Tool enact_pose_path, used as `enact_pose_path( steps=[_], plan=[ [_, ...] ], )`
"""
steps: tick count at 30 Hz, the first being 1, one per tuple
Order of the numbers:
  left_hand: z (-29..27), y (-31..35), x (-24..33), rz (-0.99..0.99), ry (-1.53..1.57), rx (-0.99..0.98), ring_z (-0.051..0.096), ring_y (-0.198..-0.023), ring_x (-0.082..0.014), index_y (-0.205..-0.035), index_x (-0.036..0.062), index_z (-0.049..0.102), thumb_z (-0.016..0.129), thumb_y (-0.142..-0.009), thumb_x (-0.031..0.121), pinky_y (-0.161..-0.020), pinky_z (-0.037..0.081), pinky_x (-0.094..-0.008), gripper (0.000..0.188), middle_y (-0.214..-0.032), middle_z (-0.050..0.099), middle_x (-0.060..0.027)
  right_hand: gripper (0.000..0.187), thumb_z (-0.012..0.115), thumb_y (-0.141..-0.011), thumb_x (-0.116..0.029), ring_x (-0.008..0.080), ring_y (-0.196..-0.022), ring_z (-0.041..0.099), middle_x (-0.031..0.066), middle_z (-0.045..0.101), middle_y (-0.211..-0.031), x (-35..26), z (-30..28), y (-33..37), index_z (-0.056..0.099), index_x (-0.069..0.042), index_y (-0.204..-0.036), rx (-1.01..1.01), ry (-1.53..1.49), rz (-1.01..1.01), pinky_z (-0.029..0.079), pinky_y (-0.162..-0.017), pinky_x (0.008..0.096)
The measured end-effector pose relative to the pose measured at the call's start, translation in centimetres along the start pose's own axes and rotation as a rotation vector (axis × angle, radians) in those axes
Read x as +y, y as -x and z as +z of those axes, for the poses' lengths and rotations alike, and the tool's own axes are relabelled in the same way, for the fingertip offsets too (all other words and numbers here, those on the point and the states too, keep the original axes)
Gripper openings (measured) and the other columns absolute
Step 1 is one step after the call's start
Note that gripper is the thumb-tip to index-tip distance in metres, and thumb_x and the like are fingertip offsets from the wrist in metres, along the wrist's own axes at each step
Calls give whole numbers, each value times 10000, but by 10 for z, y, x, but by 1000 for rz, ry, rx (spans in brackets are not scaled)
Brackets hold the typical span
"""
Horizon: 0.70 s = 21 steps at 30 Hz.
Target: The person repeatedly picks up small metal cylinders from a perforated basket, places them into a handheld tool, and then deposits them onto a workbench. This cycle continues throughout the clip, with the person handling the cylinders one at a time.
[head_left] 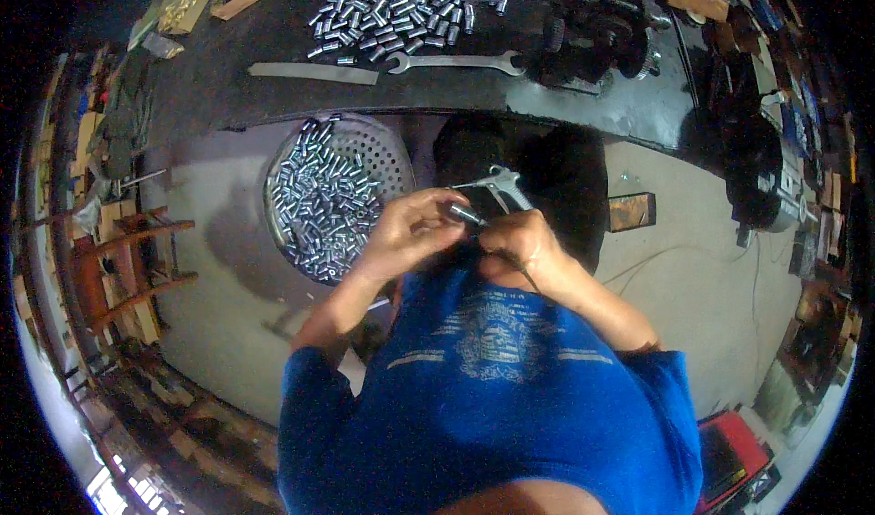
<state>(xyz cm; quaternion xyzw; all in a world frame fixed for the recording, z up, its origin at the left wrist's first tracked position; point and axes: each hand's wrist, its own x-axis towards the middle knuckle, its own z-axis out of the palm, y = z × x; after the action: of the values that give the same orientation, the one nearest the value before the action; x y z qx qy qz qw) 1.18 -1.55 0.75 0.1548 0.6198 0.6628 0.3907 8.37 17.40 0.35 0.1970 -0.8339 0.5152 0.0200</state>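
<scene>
Between the fingertips of my left hand (413, 230) is a small shiny metal cylinder (466, 213), tilted in front of my chest. My left fingers are closed on one end of it. Close against its other end is my right hand (521, 241), with the fingers curled in. A silver air blow gun (504, 189) sticks out above the right fist, its thin nozzle pointing left above the cylinder. The right palm hides the gun's lower part. Left of my hands, many similar cylinders (319, 210) lie heaped on a round perforated metal stool seat (387, 155).
Ahead stands a dark workbench (210, 77). On it lie another pile of metal cylinders (392, 9), an open-ended wrench (456, 62), a flat metal strip (314, 73) and dark machinery (602, 36). A small open box (631, 212) sits right, on the floor. Wooden racks (128, 260) stand left.
</scene>
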Motion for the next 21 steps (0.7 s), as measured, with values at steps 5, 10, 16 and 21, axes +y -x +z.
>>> enact_pose_path(
  steps=[5,10,16,21],
  plan=[
    [12,-13,-8,17,118,18,546,-639,-95,-921,-9,550,621,-787,50,-581,464,-225,162,-786,564,-33,198,602,-585,-101,285,-505,499,108,437,-526,1,5,5,424,-28,-537,17,-98,81,397,-470,378],
    [-7,-17,-8,282,-511,323,517,-593,-94,-843,14,584,659,-688,-7,-546,437,-243,174,-748,586,-27,233,570,-562,-71,282,-457,414,97,368,-498,-9,-22,15,346,-31,-507,24,-110,55,320,-435,373],
    [-14,-16,-11,397,-865,364,517,-513,-189,-793,33,597,633,-580,-50,-471,415,-291,231,-655,514,-82,298,586,-493,-126,253,-439,393,55,311,-487,-39,-41,4,290,-92,-485,70,-47,-226,295,-388,363],
    [-14,-15,-10,425,-891,365,508,-505,-190,-794,34,597,634,-562,-50,-465,412,-300,250,-636,495,-74,310,601,-556,-200,231,-404,384,54,343,-468,-35,-34,9,327,-97,-453,73,-85,-96,249,-394,349]
  ],
)
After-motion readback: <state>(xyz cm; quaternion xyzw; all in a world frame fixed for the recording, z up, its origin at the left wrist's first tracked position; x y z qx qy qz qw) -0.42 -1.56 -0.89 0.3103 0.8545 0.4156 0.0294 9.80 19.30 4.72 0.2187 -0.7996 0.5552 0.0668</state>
